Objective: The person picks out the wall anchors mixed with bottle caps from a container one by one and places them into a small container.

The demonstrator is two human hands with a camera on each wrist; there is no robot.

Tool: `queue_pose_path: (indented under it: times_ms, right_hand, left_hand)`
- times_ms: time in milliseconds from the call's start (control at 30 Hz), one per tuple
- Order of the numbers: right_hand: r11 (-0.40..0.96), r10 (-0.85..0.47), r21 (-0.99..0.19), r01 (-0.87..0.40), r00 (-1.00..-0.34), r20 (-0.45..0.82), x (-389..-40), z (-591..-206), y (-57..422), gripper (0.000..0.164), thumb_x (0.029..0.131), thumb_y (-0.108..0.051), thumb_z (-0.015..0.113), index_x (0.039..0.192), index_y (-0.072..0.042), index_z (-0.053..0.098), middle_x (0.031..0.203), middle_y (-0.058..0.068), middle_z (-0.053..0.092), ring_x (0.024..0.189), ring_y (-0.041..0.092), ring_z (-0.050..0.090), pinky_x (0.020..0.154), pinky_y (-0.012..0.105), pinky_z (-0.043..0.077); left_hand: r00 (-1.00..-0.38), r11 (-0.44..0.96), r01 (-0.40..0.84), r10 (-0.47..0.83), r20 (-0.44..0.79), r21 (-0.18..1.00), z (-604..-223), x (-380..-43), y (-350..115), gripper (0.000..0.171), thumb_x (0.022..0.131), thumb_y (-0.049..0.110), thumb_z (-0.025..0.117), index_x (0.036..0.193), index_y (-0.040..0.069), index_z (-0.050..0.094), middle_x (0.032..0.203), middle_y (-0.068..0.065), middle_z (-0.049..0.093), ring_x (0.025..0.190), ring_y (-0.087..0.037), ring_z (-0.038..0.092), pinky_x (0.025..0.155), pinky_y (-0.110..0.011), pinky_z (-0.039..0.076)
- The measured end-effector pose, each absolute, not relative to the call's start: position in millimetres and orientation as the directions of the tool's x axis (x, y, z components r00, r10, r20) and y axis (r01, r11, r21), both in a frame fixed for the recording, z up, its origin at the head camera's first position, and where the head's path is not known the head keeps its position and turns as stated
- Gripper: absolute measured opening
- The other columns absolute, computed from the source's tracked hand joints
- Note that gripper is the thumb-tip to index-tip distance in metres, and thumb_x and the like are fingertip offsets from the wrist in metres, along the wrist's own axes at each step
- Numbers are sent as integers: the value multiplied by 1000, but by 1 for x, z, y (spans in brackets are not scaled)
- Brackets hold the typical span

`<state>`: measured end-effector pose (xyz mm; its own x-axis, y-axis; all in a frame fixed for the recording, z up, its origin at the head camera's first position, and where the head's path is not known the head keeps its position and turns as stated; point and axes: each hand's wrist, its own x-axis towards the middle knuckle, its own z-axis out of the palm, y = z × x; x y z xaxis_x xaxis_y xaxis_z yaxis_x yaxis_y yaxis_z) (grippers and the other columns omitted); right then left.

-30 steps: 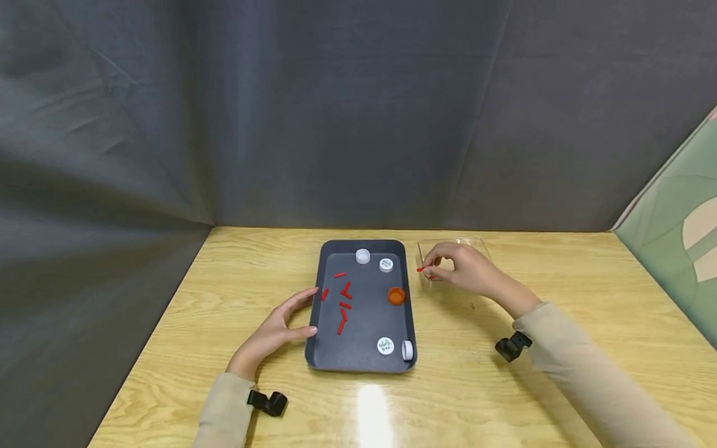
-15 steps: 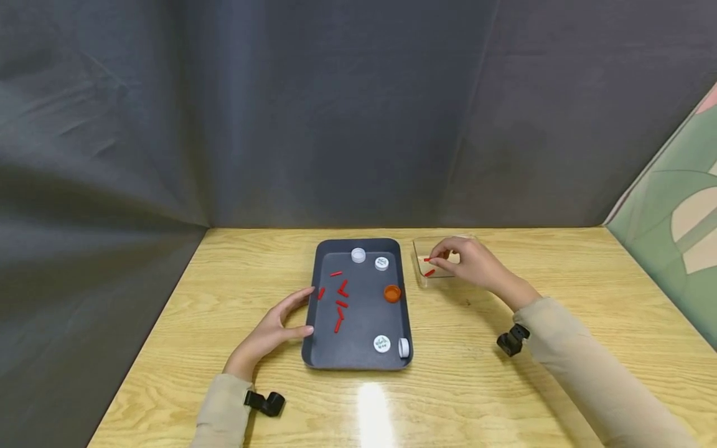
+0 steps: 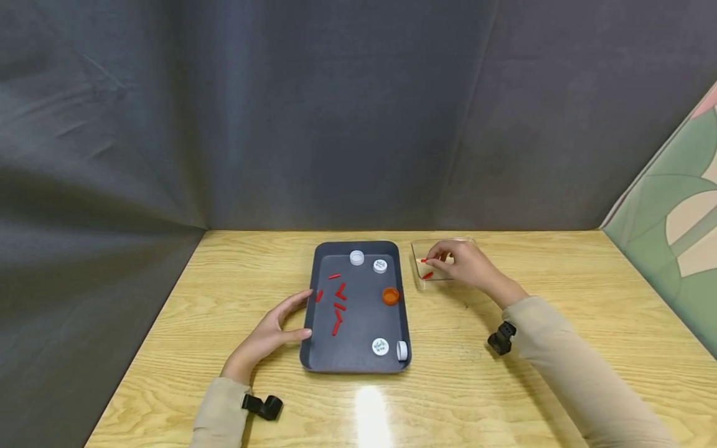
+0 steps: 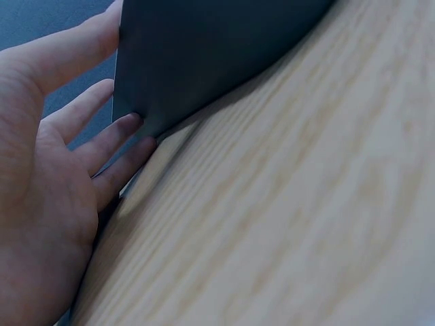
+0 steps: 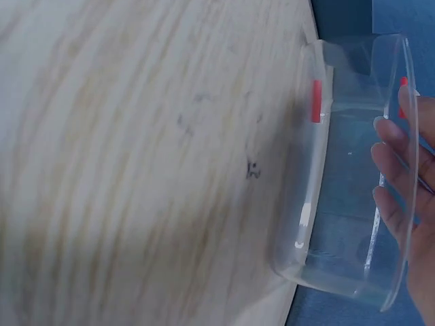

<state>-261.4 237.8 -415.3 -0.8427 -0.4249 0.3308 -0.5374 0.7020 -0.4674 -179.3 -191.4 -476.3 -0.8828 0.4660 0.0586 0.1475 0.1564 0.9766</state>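
Note:
My right hand (image 3: 467, 264) pinches a small red stick (image 3: 423, 261) between thumb and fingertips, over the clear plastic box (image 3: 416, 251). Another red stick (image 3: 428, 275) lies in that box; the right wrist view shows it through the wall as a red stick (image 5: 316, 101) low down. Spread around the left edge of the dark grey tray (image 3: 364, 333) is my left hand (image 3: 263, 336), its fingertips and thumb touching the rim. In the left wrist view those fingers (image 4: 112, 146) are extended against the tray's outer side. Several red sticks (image 3: 340, 306) lie scattered in the tray's left half.
Along the tray's right half sit an open white cap (image 3: 356, 257), a printed white cap (image 3: 380, 266), an orange cap (image 3: 391, 296), another printed cap (image 3: 380, 346) and a white cap on edge (image 3: 402, 350). A grey curtain (image 3: 347, 124) closes off the wooden table's back.
My right hand has moved from the box's left edge to over its inside, still pinching the red stick. The left hand has stayed at the tray; the head view has shifted slightly.

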Motion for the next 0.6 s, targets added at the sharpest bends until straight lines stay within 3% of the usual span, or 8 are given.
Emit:
queue_pose_path:
  times_ms: [367,600]
  right_hand:
    - [739,-421,-447,-504,-863,279,-266,-420,243,7,90,-19,75,89,-12,74,84,-6,70,74,13,59,65,33,46]
    - [739,-420,-451,-501,-865,273,-267,-420,244,9,90,-19,75,91,-10,74,84,-4,69,75,13,60,66,34,47]
  left_hand:
    - [-880,152,154,470,66,976,-476,-179,-191,77,86,5,76,153,11,38,156,-11,36,143,-34,31,115,-55,18]
    - [-882,159,150,468,59,976,-474,-179,-191,78,86,5,76,153,14,39,156,-10,37,143,-30,33,115,-41,25]
